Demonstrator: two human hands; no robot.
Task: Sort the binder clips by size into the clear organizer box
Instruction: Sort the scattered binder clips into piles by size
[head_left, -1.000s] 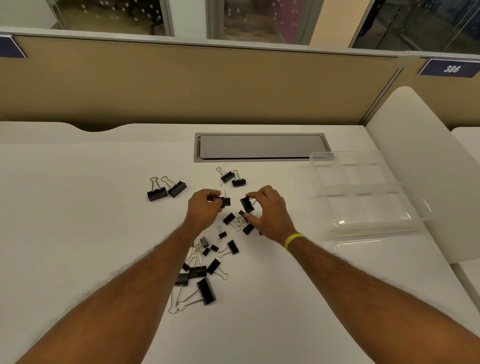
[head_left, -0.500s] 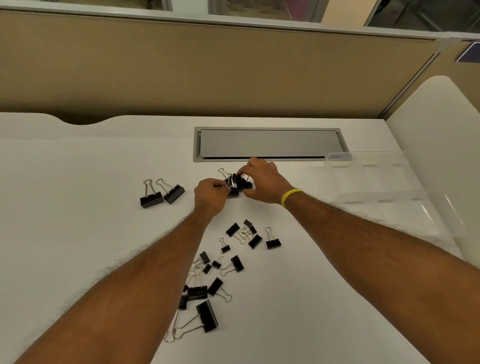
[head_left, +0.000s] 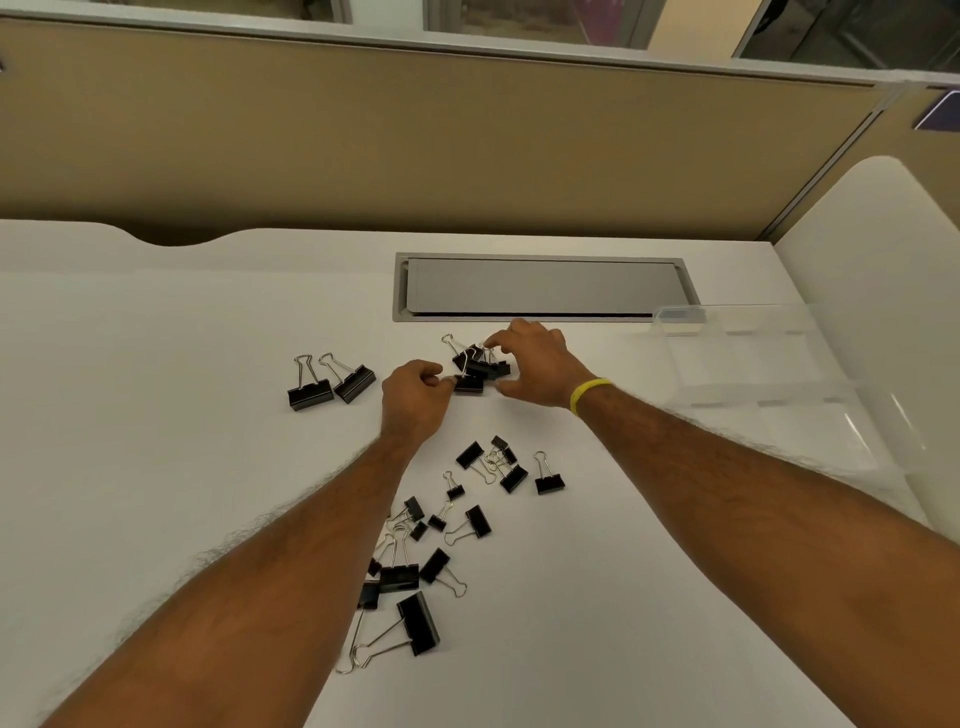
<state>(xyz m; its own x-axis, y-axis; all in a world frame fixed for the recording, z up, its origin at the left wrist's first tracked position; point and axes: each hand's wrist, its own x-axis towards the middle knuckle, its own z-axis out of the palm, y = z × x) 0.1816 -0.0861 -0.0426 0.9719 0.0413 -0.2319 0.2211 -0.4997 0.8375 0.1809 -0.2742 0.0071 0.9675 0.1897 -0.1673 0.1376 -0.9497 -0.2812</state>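
Black binder clips lie scattered on the white desk. A small cluster of medium clips (head_left: 480, 366) sits just below the grey cable hatch. My left hand (head_left: 415, 402) pinches one clip (head_left: 469, 383) at the cluster's near edge. My right hand (head_left: 535, 366) curls over the cluster from the right, fingertips on the clips' wire handles. Two larger clips (head_left: 332, 384) stand side by side to the left. Several small and medium clips (head_left: 498, 465) lie nearer me, and a large clip (head_left: 418, 621) is nearest. The clear organizer box (head_left: 769, 364) stands open at the right, its compartments holding nothing I can see.
A grey cable hatch (head_left: 540, 286) is set into the desk behind the clips. A tan partition wall runs along the back. A white curved divider (head_left: 872, 270) rises at the right behind the organizer box.
Both hands moved away from the middle pile to the far cluster by the hatch, carrying clips there. In the last half second they barely shifted; the right fingers spread over the cluster.
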